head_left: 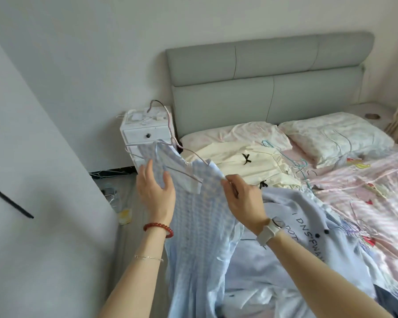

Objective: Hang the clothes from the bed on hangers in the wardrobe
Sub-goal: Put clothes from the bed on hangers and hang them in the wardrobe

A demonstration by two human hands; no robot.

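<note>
2 hands: both raised at frame centre, working 1 garment over the near edge of the bed.
Left hand (155, 188): at 9 o'clock of the garment's neckline; fingers and thumb curled round the left shoulder of the fabric, gripping it. Red bead bracelet (158, 228) and a thin chain on the wrist.
Right hand (241, 198): at 3 o'clock of the neckline; thumb and fingertips pinch the right shoulder edge of the fabric. White watch (270, 230) on the wrist.
Checked garment (200, 226): pale blue and white check, held up by both hands, lower part hanging down toward 6 o'clock.
Hanger (189, 167): thin, pinkish-white wire; its bar lies inside the neckline, hook rising toward 11 o'clock in front of the nightstand.
Printed top (308, 226): light blue with dark lettering, lying on the bed at 3 o'clock of the right hand.
Cream garment (251, 166): black bows, on the bed at 1 o'clock of the hands, below the pillows.
Loose hangers (299, 164): several thin ones, scattered on the bedding beside the cream garment.
Bed (365, 191): pink striped cover, 2 pillows, grey padded headboard at 12 o'clock.
Nightstand (145, 131): white, 1 dark knob, at 11 o'clock beside the headboard.
Wardrobe: cannot tell; the pale panel at 9 o'clock may or may not belong to it.
</note>
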